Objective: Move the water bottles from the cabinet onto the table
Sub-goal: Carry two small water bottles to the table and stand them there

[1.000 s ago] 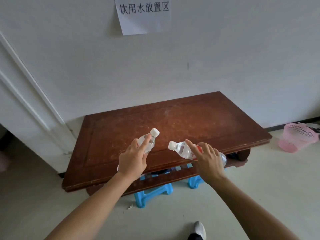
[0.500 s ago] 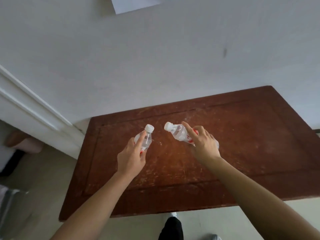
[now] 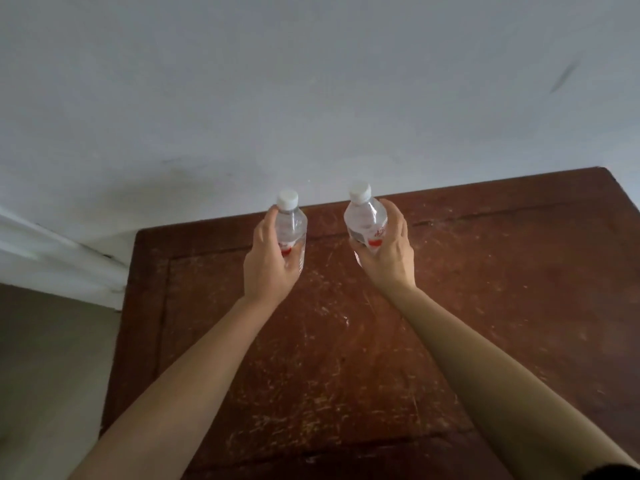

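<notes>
left hand [image 3: 268, 263] gripping left water bottle [image 3: 291, 227], right hand [image 3: 388, 251] gripping right water bottle [image 3: 365, 220], both upright, white-capped, frame center, over far edge of scratched wooden table [image 3: 485, 306]

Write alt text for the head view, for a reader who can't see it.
A person's left hand and right hand each grip a clear, white-capped water bottle. The left bottle and right bottle are both upright over the far end of a scratched brown table against a pale wall. Whether their bases touch the table cannot be told.
</notes>
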